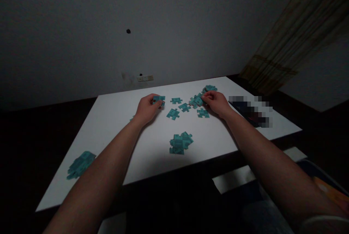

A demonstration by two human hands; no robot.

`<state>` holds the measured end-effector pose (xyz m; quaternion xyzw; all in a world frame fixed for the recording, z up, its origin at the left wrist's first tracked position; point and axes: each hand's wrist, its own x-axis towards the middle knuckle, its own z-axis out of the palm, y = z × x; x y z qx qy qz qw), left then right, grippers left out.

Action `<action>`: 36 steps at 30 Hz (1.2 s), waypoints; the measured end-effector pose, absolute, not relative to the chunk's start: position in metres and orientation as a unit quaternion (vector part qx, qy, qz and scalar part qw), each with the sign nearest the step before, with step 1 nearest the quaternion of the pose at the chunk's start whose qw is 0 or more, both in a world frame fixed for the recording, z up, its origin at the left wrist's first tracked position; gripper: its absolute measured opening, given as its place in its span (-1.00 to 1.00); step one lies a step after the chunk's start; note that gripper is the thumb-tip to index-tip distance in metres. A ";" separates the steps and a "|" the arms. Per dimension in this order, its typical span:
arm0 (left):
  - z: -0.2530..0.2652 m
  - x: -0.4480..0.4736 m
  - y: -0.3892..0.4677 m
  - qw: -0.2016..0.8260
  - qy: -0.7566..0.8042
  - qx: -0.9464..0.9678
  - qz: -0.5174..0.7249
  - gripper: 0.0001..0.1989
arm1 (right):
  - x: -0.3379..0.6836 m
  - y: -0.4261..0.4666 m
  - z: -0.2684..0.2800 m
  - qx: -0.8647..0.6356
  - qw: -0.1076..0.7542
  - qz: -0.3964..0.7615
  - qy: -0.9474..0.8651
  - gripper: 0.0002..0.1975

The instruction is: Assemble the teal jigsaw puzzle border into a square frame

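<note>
My left hand (148, 109) is closed on a teal jigsaw puzzle piece (159, 99), pinched between thumb and fingers just above the table. At the right, my right hand (216, 102) has its fingertips pinched at the edge of a small heap of teal puzzle pieces (195, 100), gripping a piece there. Between the hands several loose pieces lie flat, among them one with an edge side (176, 100), one in the middle (184, 107) and one nearer me (173, 114). Another piece (203, 113) rests just below my right hand.
The white table (147, 154) also bears a near pile of pieces (181, 143), a larger pile (81, 165) at the left and one at the back right (209, 88). A dark, pixelated object (249, 112) lies at the right. Behind stands a wall with sockets (145, 78).
</note>
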<state>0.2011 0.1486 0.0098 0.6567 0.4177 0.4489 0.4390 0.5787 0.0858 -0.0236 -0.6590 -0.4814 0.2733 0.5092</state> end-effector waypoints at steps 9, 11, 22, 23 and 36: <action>0.007 0.200 0.151 0.425 0.418 0.672 0.440 -0.98 | 0.579 0.085 -0.021 -0.635 0.535 0.276 -0.483 -0.60; 0.007 0.199 0.151 0.425 0.415 0.670 0.445 -0.99 | 0.581 0.085 -0.020 -0.631 0.546 0.272 -0.479 -0.61; 0.004 0.199 0.154 0.417 0.420 0.670 0.449 -0.98 | 0.574 0.083 -0.022 -0.654 0.439 0.207 -0.581 -0.67; 0.002 0.199 0.155 0.412 0.419 0.675 0.446 -0.98 | 0.572 0.083 -0.022 -0.652 0.411 0.187 -0.609 -0.65; 0.013 0.197 0.133 0.280 0.389 0.809 0.340 -0.88 | 0.569 0.091 -0.028 -0.674 0.370 0.161 -0.619 -0.62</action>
